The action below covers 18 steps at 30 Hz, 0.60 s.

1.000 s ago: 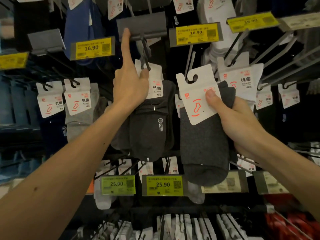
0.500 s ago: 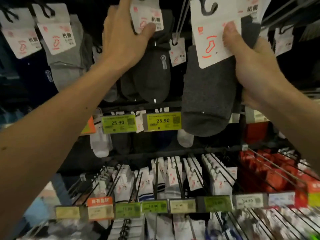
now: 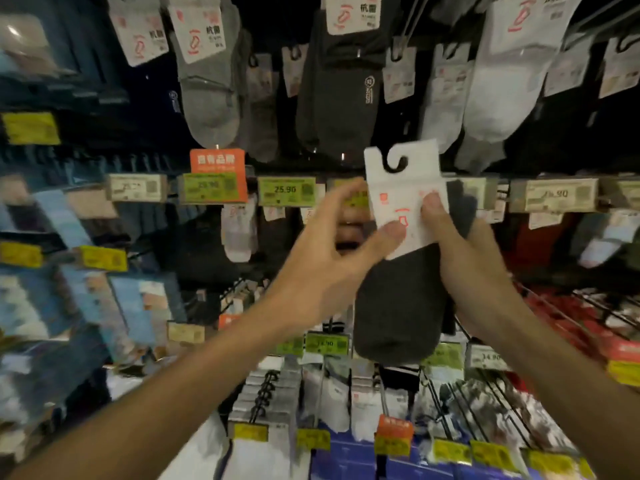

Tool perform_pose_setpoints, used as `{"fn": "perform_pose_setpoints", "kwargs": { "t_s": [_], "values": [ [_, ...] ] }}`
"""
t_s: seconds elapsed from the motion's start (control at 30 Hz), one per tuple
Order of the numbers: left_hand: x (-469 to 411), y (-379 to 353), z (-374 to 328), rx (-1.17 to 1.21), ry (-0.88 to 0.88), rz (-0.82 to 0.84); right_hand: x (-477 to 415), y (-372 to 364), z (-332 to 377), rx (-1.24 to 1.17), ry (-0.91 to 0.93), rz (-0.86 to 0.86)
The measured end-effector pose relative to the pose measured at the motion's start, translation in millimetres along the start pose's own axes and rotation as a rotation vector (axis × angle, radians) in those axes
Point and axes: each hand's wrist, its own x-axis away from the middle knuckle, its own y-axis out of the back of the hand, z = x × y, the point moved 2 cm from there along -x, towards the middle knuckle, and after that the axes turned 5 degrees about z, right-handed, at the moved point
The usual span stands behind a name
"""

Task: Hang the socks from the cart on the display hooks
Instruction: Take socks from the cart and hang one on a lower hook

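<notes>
A pack of dark grey socks [image 3: 398, 306] with a white header card [image 3: 398, 188] is held in front of the display wall, at centre right. My right hand [image 3: 467, 258] grips the pack from the right, thumb on the card. My left hand [image 3: 332, 251] pinches the card's lower left edge with its thumb. The card's hook slot is free, on no peg. Dark grey socks [image 3: 339, 98] hang on a peg in the row above. The cart is out of view.
Rows of hanging socks fill the wall: grey [image 3: 207, 84] at upper left, white [image 3: 498, 81] at upper right. A rail of price tags [image 3: 287, 190] runs behind my hands. Long metal pegs [image 3: 554, 313] with red packs jut out at lower right.
My left hand let go of the hanging socks and came down onto the held pack's card. My right hand lowered the pack. The view tilted down the wall.
</notes>
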Motion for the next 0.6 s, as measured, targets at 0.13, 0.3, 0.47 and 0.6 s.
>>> {"fn": "perform_pose_setpoints", "kwargs": {
  "t_s": [0.13,0.3,0.47,0.6],
  "values": [
    [39.4,-3.7,43.6,0.005,0.252,-0.03,29.7,-12.4,-50.5,-0.069,-0.313,0.039],
    [79.2,19.5,88.0,0.108,0.521,-0.187,50.7,-35.9,-105.6,0.055,-0.481,0.156],
    [106.2,59.4,117.7,0.076,0.641,-0.238,48.7,-73.6,-137.8,0.113,-0.526,0.277],
    [109.4,94.2,134.6,0.056,0.64,-0.274,33.6,-107.6,-155.9,0.149,-0.531,0.322]
  ]
}}
